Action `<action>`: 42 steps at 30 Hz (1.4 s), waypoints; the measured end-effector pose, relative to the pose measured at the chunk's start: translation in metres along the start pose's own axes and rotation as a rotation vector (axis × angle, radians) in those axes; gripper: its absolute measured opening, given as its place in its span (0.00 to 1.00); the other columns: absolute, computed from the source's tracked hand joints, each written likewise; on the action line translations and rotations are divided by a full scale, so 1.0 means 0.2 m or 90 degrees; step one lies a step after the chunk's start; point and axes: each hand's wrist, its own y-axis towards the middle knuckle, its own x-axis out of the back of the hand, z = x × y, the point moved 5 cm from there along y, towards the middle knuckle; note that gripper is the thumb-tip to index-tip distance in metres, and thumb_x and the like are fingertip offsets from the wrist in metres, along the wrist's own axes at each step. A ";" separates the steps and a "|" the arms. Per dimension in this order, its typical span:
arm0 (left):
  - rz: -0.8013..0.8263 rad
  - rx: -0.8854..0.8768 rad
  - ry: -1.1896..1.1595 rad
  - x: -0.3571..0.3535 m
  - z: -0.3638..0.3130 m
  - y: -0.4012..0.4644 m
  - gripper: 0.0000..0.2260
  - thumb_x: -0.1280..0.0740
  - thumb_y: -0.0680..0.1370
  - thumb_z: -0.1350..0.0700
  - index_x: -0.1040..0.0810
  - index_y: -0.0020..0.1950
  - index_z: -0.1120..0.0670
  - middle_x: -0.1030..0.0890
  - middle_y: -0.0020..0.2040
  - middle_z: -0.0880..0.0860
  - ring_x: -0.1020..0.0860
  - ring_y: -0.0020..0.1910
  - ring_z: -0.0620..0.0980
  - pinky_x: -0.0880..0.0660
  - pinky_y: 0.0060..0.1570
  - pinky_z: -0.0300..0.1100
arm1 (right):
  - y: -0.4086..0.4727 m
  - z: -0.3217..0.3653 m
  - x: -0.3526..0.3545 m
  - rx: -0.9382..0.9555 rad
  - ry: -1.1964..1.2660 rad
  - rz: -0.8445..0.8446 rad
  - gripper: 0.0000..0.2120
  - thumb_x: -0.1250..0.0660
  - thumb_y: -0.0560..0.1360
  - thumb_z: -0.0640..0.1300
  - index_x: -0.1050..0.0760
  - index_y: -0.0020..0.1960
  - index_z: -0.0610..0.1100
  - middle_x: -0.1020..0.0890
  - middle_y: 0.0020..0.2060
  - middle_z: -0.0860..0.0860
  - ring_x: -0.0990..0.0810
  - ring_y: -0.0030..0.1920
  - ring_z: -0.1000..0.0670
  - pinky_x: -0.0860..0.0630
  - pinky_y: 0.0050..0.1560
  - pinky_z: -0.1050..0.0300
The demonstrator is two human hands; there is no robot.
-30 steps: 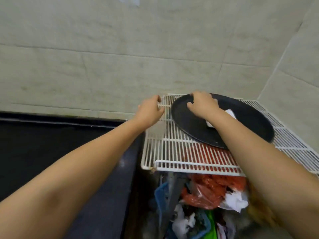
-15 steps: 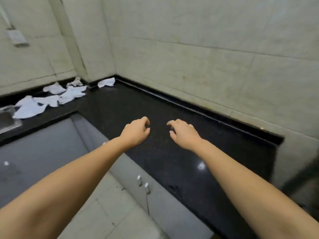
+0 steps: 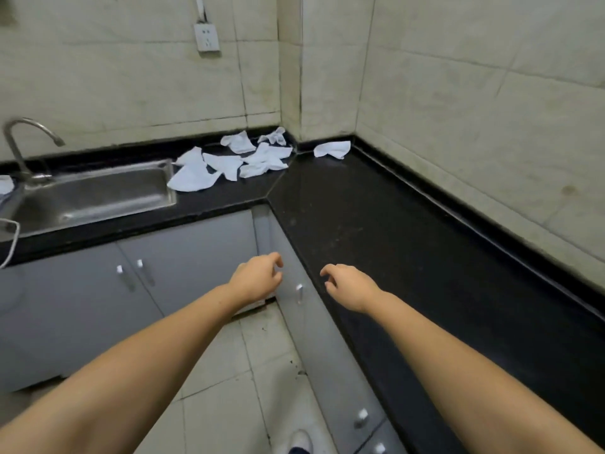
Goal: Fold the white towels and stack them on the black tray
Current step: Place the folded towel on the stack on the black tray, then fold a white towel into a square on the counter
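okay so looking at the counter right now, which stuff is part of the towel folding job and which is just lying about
Part of the job:
- white towels, loose on the black counter
- lone towel in the corner
- left hand and right hand, both holding nothing

Just there:
- sink
- faucet
- wall outlet
- cabinets

No legible text, labels, brands or nos. can be made out anywhere. The wall socket (image 3: 206,37) is seen w/o readable markings; too small to tell.
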 end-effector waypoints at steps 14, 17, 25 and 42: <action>0.041 0.109 -0.033 0.18 0.43 1.03 0.10 0.41 0.80 0.54 0.28 0.60 0.54 0.20 0.50 0.55 0.22 0.48 0.54 0.24 0.52 0.51 | 1.25 -0.11 0.17 0.033 0.038 0.043 0.16 0.43 0.79 0.46 0.29 0.65 0.47 0.22 0.59 0.47 0.22 0.57 0.45 0.25 0.56 0.50; 0.054 0.095 -0.038 0.15 0.53 1.25 0.10 0.41 0.79 0.55 0.28 0.58 0.54 0.20 0.48 0.55 0.22 0.47 0.55 0.24 0.51 0.52 | 1.47 -0.16 0.15 0.018 0.044 0.046 0.16 0.43 0.79 0.46 0.29 0.65 0.47 0.22 0.59 0.47 0.23 0.56 0.45 0.25 0.56 0.49; 0.113 0.056 -0.063 0.17 0.82 2.05 0.09 0.39 0.78 0.55 0.26 0.56 0.53 0.20 0.53 0.54 0.22 0.52 0.55 0.25 0.55 0.52 | 2.20 -0.27 0.16 -0.068 0.076 0.055 0.15 0.44 0.80 0.45 0.29 0.64 0.47 0.23 0.59 0.47 0.23 0.54 0.47 0.25 0.53 0.52; 0.051 0.080 0.084 0.24 1.44 2.99 0.17 0.40 0.79 0.47 0.29 0.63 0.55 0.28 0.61 0.55 0.30 0.60 0.55 0.33 0.55 0.47 | 3.43 -0.14 0.19 -0.184 0.057 -0.065 0.21 0.43 0.80 0.48 0.37 0.72 0.46 0.33 0.68 0.46 0.34 0.67 0.44 0.33 0.63 0.48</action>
